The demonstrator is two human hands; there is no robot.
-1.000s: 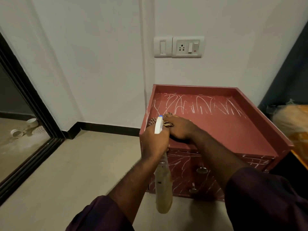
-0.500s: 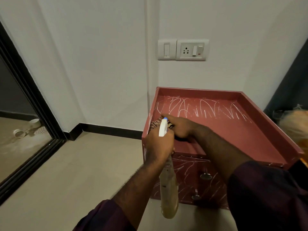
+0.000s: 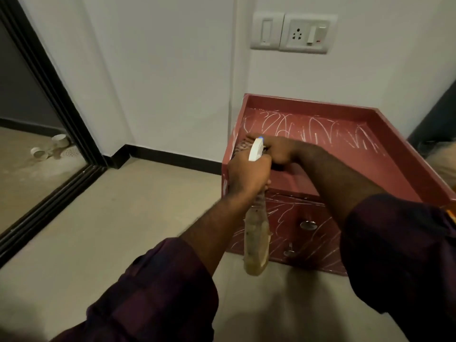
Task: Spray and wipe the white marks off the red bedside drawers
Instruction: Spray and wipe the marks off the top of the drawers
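the red drawers (image 3: 370, 169) stand on the floor (image 3: 123, 218) against the white wall, in the right half of the view. the raised rim runs round the back and sides of the top. white marks (image 3: 308, 127) loop across the back part of the top, and more cross the drawer fronts around the two metal knobs (image 3: 308, 225). the front part of the top looks plain red. the right hand (image 3: 280, 151) lies on a striped cloth (image 3: 243, 145) at the front left corner of the top, fingers stretched out toward the left rim and pressing the cloth down; the fingertips are partly hidden behind the spray head. the left hand (image 3: 249, 174) is wrapped tight round the neck of a spray bottle (image 3: 256, 243), held in front of that same corner. the bottle's white head with its blue tip points up and toward the top, and its clear body hangs down before the drawer fronts, tilted a little, with pale liquid inside. both forearms come out of dark rolled sleeves. a switch (image 3: 265, 30) and a socket (image 3: 306, 33) sit on the wall above the drawers. at far left a black door frame (image 3: 49, 77) borders another floor, where white cups (image 3: 40, 153) lie beside a drain.
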